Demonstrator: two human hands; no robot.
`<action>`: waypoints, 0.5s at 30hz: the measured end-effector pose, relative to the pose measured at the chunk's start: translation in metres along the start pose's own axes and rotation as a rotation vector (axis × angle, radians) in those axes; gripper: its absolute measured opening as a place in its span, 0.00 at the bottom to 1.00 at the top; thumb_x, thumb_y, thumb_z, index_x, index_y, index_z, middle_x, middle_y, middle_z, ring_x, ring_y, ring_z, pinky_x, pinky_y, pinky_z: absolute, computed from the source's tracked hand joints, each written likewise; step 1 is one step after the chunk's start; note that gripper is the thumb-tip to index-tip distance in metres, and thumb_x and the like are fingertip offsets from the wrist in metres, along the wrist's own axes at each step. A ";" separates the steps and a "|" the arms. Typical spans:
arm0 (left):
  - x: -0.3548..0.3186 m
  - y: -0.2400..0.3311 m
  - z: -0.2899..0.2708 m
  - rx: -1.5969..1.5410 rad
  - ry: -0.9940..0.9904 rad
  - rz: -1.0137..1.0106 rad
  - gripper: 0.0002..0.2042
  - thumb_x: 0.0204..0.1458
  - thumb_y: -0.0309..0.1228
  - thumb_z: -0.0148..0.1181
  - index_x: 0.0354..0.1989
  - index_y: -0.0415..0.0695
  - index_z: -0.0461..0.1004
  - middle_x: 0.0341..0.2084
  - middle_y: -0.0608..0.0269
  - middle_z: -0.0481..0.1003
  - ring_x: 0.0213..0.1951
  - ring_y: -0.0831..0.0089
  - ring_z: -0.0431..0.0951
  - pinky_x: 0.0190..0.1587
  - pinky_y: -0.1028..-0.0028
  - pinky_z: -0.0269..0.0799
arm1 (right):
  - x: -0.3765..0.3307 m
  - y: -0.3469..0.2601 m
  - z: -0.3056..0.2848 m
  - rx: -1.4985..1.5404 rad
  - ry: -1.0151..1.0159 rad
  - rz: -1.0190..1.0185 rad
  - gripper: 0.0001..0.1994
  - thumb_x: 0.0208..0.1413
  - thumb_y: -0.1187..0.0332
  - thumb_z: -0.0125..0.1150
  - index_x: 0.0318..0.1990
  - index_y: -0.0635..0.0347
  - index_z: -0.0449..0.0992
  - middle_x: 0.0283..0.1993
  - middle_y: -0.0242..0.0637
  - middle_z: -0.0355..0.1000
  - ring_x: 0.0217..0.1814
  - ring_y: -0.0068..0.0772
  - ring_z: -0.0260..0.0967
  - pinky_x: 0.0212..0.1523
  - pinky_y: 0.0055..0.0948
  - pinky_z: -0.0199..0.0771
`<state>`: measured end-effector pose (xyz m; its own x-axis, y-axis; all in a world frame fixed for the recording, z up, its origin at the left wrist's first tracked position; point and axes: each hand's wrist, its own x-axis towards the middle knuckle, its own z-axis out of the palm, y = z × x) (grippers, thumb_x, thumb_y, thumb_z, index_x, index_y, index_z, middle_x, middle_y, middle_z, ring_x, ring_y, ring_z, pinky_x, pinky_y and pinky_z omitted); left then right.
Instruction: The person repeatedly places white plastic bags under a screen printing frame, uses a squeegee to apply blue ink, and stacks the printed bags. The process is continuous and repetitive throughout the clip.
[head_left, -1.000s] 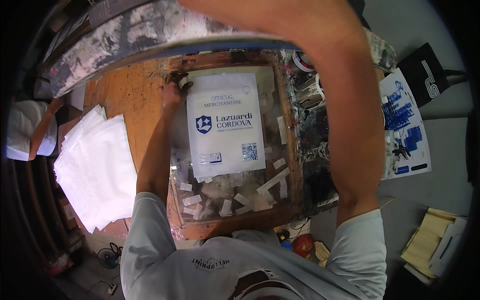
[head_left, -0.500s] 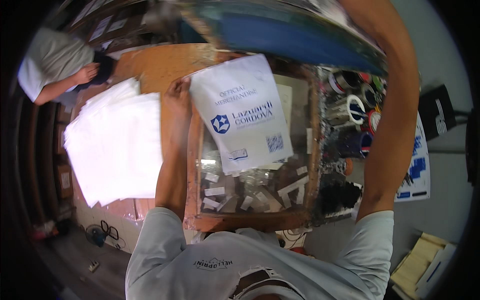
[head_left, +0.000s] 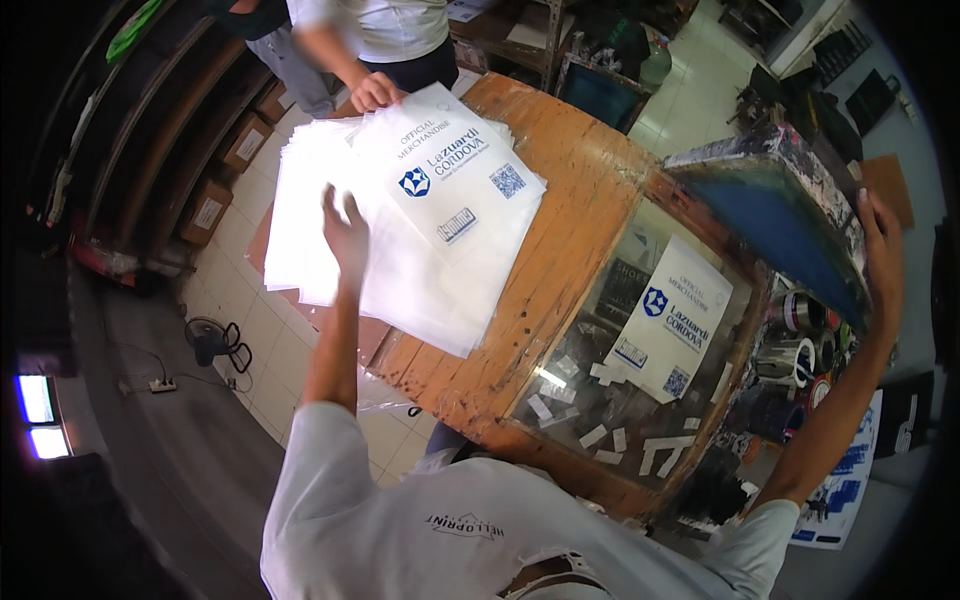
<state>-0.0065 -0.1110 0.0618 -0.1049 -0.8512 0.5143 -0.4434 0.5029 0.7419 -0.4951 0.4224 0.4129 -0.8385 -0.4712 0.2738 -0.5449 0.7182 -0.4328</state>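
My left hand (head_left: 347,235), fingers apart and slightly blurred, is over a stack of plain white sheets (head_left: 440,300) and holds nothing. A white sheet printed in blue (head_left: 455,165) lies on the stack, its upper edge at a co-worker's hand (head_left: 375,92). On the right, my right hand (head_left: 880,240) grips the outer edge of a raised screen-printing frame (head_left: 800,215) with blue mesh. Below that frame, another blue-printed sheet (head_left: 670,320) lies on the glass plate (head_left: 560,420) set into the wooden table.
Ink pots (head_left: 785,360) and cans crowd the table's right side. Bits of white tape (head_left: 595,436) stick to the glass. A co-worker (head_left: 385,35) stands beyond the stack. Shelves with cardboard boxes (head_left: 240,140) line the left. A small fan (head_left: 208,340) stands on the tiled floor.
The view has turned left. My left hand has let go of the printed sheet, which is now on the stack at the co-worker's hand. The sheet on the glass is now uncovered.
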 end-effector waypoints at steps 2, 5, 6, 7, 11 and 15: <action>-0.092 0.024 -0.031 0.103 -0.316 -0.026 0.26 0.68 0.33 0.52 0.70 0.33 0.59 0.70 0.40 0.61 0.73 0.50 0.58 0.73 0.61 0.54 | 0.001 0.003 -0.003 -0.019 -0.034 -0.027 0.28 0.67 0.49 0.60 0.58 0.68 0.78 0.56 0.37 0.77 0.59 0.26 0.69 0.65 0.27 0.62; -0.222 0.076 -0.058 0.555 -1.061 0.264 0.30 0.70 0.37 0.34 0.77 0.38 0.43 0.78 0.46 0.39 0.79 0.53 0.36 0.78 0.48 0.27 | 0.001 0.000 0.000 -0.003 -0.039 -0.046 0.27 0.68 0.49 0.59 0.54 0.69 0.80 0.53 0.36 0.77 0.57 0.25 0.70 0.63 0.25 0.62; -0.251 0.092 -0.063 0.432 -1.073 0.289 0.31 0.70 0.40 0.38 0.77 0.37 0.44 0.78 0.43 0.39 0.79 0.49 0.35 0.76 0.42 0.25 | 0.001 -0.002 0.001 -0.008 -0.074 -0.050 0.27 0.68 0.48 0.59 0.54 0.69 0.80 0.53 0.36 0.78 0.57 0.25 0.70 0.63 0.25 0.62; -0.269 0.104 -0.064 0.329 -1.061 0.292 0.30 0.69 0.40 0.44 0.75 0.36 0.52 0.76 0.40 0.45 0.78 0.46 0.39 0.76 0.41 0.30 | -0.001 -0.005 0.003 -0.034 -0.034 -0.047 0.28 0.67 0.47 0.59 0.54 0.69 0.80 0.53 0.38 0.78 0.57 0.26 0.70 0.64 0.26 0.62; -0.295 0.138 -0.050 0.305 -0.851 0.367 0.24 0.63 0.41 0.57 0.61 0.36 0.70 0.67 0.40 0.61 0.72 0.47 0.55 0.72 0.38 0.40 | -0.007 -0.013 0.005 -0.030 0.109 -0.092 0.34 0.62 0.40 0.60 0.55 0.68 0.80 0.52 0.43 0.78 0.56 0.32 0.71 0.63 0.29 0.63; -0.280 0.148 -0.017 0.229 -0.711 0.227 0.19 0.56 0.37 0.66 0.54 0.42 0.76 0.55 0.47 0.71 0.55 0.51 0.69 0.63 0.45 0.53 | -0.013 -0.013 0.007 -0.042 0.046 -0.070 0.38 0.61 0.37 0.59 0.59 0.70 0.77 0.59 0.46 0.76 0.63 0.33 0.69 0.67 0.31 0.61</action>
<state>-0.0274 0.2045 0.0353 -0.7263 -0.6617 0.1862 -0.5074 0.6988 0.5043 -0.4768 0.4159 0.4086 -0.7972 -0.4978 0.3416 -0.6013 0.7055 -0.3752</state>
